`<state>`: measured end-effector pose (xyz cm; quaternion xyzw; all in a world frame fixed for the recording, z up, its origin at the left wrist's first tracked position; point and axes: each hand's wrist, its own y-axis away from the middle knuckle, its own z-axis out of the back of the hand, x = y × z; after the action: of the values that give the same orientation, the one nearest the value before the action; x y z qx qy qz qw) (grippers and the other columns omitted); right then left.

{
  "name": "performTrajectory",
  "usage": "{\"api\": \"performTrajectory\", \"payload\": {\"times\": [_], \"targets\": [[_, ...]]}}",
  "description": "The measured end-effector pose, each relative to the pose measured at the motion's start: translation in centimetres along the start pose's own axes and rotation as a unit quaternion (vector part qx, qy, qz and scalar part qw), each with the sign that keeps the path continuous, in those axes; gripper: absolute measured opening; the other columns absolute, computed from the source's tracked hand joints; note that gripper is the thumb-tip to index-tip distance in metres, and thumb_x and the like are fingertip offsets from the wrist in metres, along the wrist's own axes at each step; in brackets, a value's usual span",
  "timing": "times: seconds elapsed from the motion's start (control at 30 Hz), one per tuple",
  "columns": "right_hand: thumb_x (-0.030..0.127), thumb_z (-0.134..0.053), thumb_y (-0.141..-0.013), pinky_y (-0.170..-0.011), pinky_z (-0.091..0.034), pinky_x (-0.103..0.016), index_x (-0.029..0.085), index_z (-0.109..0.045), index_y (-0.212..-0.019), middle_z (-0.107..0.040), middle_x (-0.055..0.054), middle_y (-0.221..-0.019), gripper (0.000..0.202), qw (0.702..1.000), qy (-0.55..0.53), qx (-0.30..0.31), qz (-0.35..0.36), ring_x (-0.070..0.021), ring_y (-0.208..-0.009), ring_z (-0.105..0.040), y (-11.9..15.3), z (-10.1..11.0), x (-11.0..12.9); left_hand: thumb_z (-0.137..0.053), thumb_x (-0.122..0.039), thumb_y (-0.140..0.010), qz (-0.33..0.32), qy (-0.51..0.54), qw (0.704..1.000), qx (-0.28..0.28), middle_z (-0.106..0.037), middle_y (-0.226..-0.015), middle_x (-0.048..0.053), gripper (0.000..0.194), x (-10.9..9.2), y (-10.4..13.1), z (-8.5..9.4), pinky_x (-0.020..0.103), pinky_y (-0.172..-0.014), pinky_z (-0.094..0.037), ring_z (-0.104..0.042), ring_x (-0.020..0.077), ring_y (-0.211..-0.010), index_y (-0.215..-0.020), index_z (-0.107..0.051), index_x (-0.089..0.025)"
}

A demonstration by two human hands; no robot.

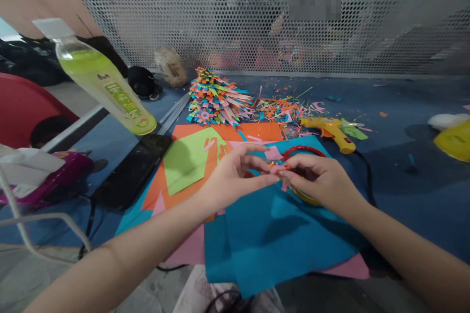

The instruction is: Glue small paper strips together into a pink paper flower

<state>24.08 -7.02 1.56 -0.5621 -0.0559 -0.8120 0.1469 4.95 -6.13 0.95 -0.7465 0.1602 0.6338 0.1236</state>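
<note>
Between my two hands is a small pink-and-orange cut piece (278, 169), held above the blue sheets (279, 234). My left hand (244, 171) is curved, with its thumb and fingertips closed on the piece's left side. The thumb and index finger of my right hand (317, 176) pinch its right side. Just under my right hand lie scissors with a red and yellow handle (303, 149), partly covered by it. A small pink square (272, 152) rests beyond my fingertips. Farther back stands a cone-shaped tree (216, 100) of many-coloured cut strips and flowers.
A yellow glue gun (330, 132) with a black cord lies at right, near a pile of coloured scraps (286, 110). Green (185, 161) and orange sheets (157, 193) lie at left. A black phone (132, 171), a green drink bottle (106, 83) and a purple tissue holder (73, 168) stand beyond them.
</note>
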Motion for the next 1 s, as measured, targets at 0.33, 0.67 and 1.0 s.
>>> {"api": "performTrajectory", "payload": {"times": [0.33, 0.67, 1.0], "targets": [[0.034, -0.065, -0.076, -0.055, -0.048, -0.027, 0.017, -0.065, -0.074, -0.064, -0.002, -0.063, 0.017, 1.000, 0.013, 0.003, -0.023, -0.0149, -0.059, -0.059, -0.2, 0.2, -0.2, -0.077, -0.018, -0.066, 0.008, 0.008, 0.997, -0.071, -0.069, -0.070, 0.000, 0.037, -0.5, -0.4, 0.0, 0.020, -0.060, -0.049, -0.064, 0.0097, -0.062, -0.098, -0.059, -0.014], [0.026, -0.070, -0.074, -0.073, -0.054, -0.032, 0.025, -0.072, -0.073, -0.066, -0.004, -0.090, 0.002, 0.991, -0.044, -0.017, 0.127, -0.0179, -0.085, -0.064, -0.1, 1.3, 0.2, -0.078, -0.021, -0.064, 0.012, 0.015, 0.995, -0.099, -0.068, -0.065, -0.001, 0.034, -0.9, -0.5, 0.2, 0.019, -0.054, -0.046, -0.059, 0.0074, -0.054, -0.091, -0.057, -0.013], [0.029, -0.068, -0.078, -0.057, -0.056, -0.030, 0.023, -0.068, -0.074, -0.070, -0.001, -0.066, 0.007, 0.979, -0.180, 0.066, 0.066, -0.0152, -0.058, -0.066, -0.1, 1.6, 0.3, -0.077, -0.026, -0.065, 0.002, 0.016, 0.994, -0.104, -0.068, -0.066, 0.001, 0.035, -0.6, -0.5, 0.3, 0.020, -0.055, -0.047, -0.062, 0.0101, -0.059, -0.091, -0.058, -0.013]]}}
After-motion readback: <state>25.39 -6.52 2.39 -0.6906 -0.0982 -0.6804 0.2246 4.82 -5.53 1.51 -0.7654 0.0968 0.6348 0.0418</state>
